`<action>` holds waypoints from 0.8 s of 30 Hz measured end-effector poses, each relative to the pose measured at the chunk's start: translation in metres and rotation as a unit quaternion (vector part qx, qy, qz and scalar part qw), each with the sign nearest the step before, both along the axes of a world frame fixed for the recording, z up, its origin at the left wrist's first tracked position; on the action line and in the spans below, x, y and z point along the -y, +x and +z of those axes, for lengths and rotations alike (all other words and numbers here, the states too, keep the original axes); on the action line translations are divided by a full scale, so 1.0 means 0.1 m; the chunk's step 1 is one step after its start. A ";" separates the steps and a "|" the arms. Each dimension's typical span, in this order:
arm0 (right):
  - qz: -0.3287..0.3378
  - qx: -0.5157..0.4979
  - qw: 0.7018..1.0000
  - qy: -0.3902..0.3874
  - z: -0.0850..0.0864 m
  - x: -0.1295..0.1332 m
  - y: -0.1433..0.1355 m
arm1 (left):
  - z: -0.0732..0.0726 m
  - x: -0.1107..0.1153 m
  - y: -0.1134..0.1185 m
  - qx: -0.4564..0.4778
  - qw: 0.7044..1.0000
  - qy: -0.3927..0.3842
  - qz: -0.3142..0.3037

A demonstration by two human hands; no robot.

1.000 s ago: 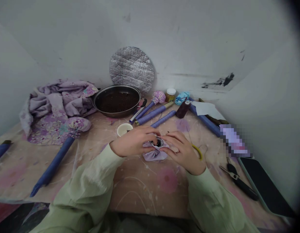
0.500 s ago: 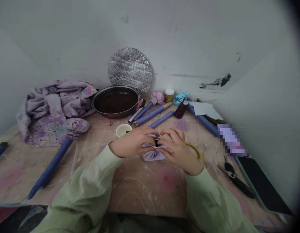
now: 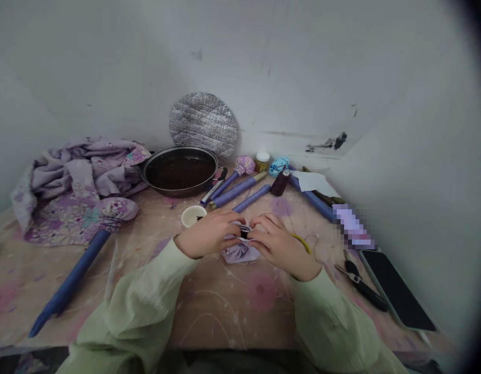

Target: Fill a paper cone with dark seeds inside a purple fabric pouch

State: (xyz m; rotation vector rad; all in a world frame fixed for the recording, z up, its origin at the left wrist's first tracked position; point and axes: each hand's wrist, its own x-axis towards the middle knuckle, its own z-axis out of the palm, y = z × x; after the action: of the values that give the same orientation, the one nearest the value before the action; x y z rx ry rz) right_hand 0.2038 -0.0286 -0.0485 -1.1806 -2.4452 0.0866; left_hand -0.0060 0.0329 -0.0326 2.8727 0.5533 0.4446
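Between my two hands is a small lilac cloth pouch [image 3: 239,253], gathered into folds below. Its mouth is drawn into a narrow gap, with something dark inside that I cannot make out. My left hand [image 3: 214,232] pinches the left side of the rim between thumb and fingers. On the right side of the rim, my right hand [image 3: 281,244] is closed on the cloth, fingers bent. Just behind my left hand stands a small white bowl [image 3: 190,214] with dark bits at its edge. A yellow curved handle [image 3: 303,242] shows partly behind my right hand.
A pan of dark contents [image 3: 180,174] stands at the back, near a silver round mat [image 3: 203,124]. Left lie crumpled floral cloth [image 3: 82,176] and a blue-wrapped stick [image 3: 72,278] with a cloth head. A thread spool [image 3: 280,184], pliers [image 3: 367,291] and a phone [image 3: 398,291] lie right.
The whole view has shifted slightly, so things on the table appear lower and further left. Both hands keep hold of the pouch rim, with the fingers slightly rearranged.
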 end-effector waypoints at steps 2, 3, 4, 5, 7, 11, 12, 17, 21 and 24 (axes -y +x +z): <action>-0.001 0.005 1.000 -0.001 -0.01 -0.01 0.00 | -0.01 0.00 0.00 -0.015 1.000 0.008 0.004; -0.001 0.007 1.000 0.000 -0.01 -0.02 -0.01 | -0.01 0.00 0.00 -0.020 1.000 0.010 0.005; -0.002 0.008 1.000 0.002 -0.01 -0.02 -0.01 | -0.02 0.00 0.01 -0.023 1.000 0.012 0.005; -0.002 0.009 1.000 0.004 -0.01 -0.03 -0.01 | -0.02 0.00 0.01 -0.024 1.000 0.013 0.006; -0.002 0.008 1.000 0.007 -0.01 -0.04 -0.01 | -0.01 0.01 0.01 -0.027 0.999 0.014 0.010; -0.004 -0.003 1.000 -0.001 -0.02 -0.04 -0.02 | 0.00 0.02 0.02 -0.042 0.999 0.006 0.024; -0.005 -0.007 1.000 -0.001 -0.03 -0.04 -0.02 | 0.00 0.02 0.02 -0.044 0.999 0.003 0.025; -0.012 -0.026 1.000 -0.009 -0.06 -0.03 -0.04 | -0.03 0.02 0.02 -0.041 0.999 -0.002 0.024; -0.011 -0.005 1.000 -0.009 -0.03 -0.02 -0.09 | -0.08 0.01 0.02 -0.040 0.999 0.010 0.027; -0.018 0.011 1.000 -0.008 0.00 -0.01 -0.13 | -0.10 0.00 0.03 -0.033 0.999 0.011 0.026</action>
State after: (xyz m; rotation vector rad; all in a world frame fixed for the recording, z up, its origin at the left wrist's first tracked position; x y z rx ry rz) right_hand 0.1912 -0.0272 -0.0490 -1.2384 -2.4455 0.0841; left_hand -0.0028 0.0329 -0.0429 2.9092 0.6379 0.3682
